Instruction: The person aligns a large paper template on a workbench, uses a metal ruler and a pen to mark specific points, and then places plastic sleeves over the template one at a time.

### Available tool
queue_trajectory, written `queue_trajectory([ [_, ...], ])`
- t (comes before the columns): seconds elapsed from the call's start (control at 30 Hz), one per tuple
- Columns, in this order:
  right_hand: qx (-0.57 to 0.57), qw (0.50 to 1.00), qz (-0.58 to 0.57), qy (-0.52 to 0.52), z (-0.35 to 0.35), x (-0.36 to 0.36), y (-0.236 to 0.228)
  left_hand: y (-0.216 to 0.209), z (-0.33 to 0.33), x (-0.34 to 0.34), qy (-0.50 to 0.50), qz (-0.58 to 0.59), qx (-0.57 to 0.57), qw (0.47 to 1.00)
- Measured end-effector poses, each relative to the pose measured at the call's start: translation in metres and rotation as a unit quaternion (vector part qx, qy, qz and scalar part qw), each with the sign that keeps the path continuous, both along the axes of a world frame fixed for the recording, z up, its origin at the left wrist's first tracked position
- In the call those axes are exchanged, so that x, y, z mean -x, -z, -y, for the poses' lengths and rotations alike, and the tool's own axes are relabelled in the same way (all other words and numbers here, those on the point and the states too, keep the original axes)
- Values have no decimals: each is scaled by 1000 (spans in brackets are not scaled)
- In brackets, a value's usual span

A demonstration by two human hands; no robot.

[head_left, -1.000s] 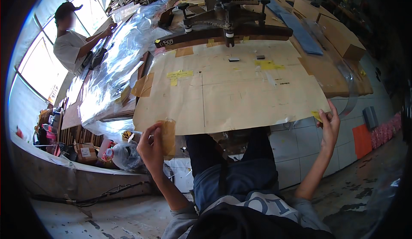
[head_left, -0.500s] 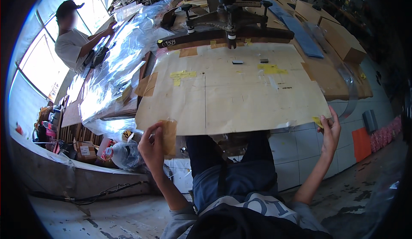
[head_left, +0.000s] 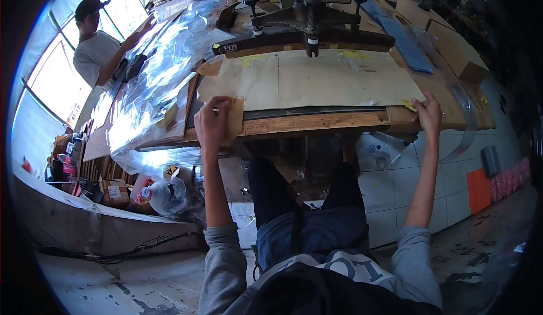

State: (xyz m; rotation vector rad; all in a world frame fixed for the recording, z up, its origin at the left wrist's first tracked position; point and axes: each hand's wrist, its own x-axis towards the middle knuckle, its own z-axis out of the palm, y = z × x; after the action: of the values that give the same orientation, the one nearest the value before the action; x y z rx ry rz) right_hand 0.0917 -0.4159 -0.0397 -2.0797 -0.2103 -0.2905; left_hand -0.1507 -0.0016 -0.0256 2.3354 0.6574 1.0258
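Pale sheet: we are having it (head_left: 317,86) lying on the table, its far side reaching the dark bar (head_left: 350,39).
Left hand: we are gripping the near-left corner with it (head_left: 212,120), at the tan tape flap (head_left: 235,118).
Right hand: we are pinching the near-right corner with it (head_left: 429,113), beside yellow tape (head_left: 409,106).
Progress: we are judging the sheet laid out, with both corners not yet let go.
Near edge: we are seeing a dark strip between the sheet and the wooden table edge (head_left: 317,123).
Side room: we are finding clear plastic (head_left: 153,94) crowding the left, a cardboard box (head_left: 461,49) standing well apart rightward.
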Motion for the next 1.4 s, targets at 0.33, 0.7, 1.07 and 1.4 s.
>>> queue_trajectory([
  [0.33,58,998,0,-12,-23,-54,-4,1,-16,-31,-25,-35,-27,999],
  [0.7,48,999,-23,-4,-29,-63,-5,3,-23,-42,-36,-40,-57,997],
  [1.07,46,998,-44,-9,-40,-76,-10,8,-48,-64,0,-48,-63,997],
  [1.4,39,998,-41,-4,-46,-101,-5,4,-56,-87,-46,-60,-44,996],
])
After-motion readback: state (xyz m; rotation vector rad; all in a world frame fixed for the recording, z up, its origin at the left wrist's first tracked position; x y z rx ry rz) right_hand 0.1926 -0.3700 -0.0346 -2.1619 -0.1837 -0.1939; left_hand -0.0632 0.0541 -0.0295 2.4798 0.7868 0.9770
